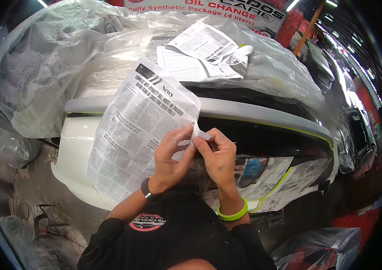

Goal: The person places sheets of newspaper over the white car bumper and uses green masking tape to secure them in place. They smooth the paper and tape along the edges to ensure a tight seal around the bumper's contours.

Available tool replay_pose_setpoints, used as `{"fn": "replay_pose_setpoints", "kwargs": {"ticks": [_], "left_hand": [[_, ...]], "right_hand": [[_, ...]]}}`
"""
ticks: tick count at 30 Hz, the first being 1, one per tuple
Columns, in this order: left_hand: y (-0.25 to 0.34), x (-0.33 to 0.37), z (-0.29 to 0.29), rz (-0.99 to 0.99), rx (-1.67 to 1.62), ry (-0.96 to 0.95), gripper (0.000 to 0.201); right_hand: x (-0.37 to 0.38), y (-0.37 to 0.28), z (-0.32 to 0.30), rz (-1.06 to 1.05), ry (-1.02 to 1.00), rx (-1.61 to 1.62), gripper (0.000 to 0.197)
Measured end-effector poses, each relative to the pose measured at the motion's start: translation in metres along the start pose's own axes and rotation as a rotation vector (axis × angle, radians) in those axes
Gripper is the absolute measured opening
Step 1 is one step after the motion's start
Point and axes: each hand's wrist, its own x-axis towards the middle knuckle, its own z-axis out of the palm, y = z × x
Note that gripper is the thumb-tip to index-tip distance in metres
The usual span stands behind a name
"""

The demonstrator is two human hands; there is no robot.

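Observation:
A large newspaper sheet (132, 130) hangs tilted in front of me, covering part of a white car bumper (76, 139). My left hand (170, 155) pinches the sheet's right edge between thumb and fingers. Close beside it, my right hand (218, 157) grips the folded corner of the same sheet, and the fingertips of both hands nearly meet. Around my right wrist sits a bright yellow-green ring (234, 211) that looks like a roll of masking tape. A dark watch (146, 188) is on my left wrist.
More newspaper sheets (204, 45) lie on plastic sheeting (276, 67) draped over the car. Newspaper (308, 173) edged with yellow-green tape (274, 191) covers the bumper's lower right. A grey strip (263, 112) runs along its top. Plastic-covered items (319, 249) stand lower right.

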Motion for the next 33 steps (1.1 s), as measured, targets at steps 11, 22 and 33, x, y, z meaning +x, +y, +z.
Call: {"fn": "replay_pose_setpoints", "kwargs": {"ticks": [11, 22, 33], "left_hand": [[0.003, 0.002, -0.013, 0.045, 0.129, 0.008, 0.036], [0.003, -0.006, -0.017, 0.138, 0.119, -0.149, 0.035], [-0.001, -0.014, -0.021, -0.199, -0.406, -0.144, 0.027]], "right_hand": [[0.0, -0.004, -0.001, -0.191, -0.099, -0.1, 0.014], [0.004, 0.009, -0.018, 0.358, -0.144, 0.638, 0.027], [0.002, 0.021, -0.017, 0.335, -0.218, 0.563, 0.025]]}}
